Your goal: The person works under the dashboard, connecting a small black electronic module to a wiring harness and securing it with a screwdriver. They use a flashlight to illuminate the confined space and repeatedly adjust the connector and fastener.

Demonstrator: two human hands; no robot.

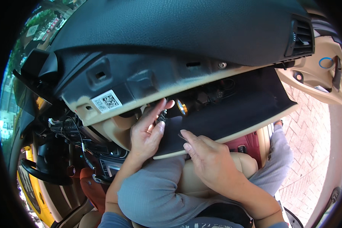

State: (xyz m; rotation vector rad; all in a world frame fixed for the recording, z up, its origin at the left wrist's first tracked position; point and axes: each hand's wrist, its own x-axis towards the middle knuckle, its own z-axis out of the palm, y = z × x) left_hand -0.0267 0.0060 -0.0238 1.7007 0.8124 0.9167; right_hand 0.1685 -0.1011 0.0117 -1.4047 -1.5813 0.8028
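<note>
In front of me the glove box [232,119] hangs open, its dark lining facing up. My left hand [144,135] is at its left end, fingers pointing up under the dashboard edge. A small black connector-like piece [162,116] is held between its thumb and fingers; its exact kind is hard to make out. Over the near edge of the glove box, my right hand [209,157] pinches a small, thin dark piece [182,135], mostly covered by the fingers. Between and beyond the hands lies a black flashlight [190,105] with a gold-rimmed head pointing left.
Above is the dark dashboard [167,30], with bare trim carrying a white label [107,101] and an air vent [302,37] at far right. Loose wiring [81,142] hangs from the centre console at left, near the steering wheel [45,173]. The door [315,74] stands open over paving.
</note>
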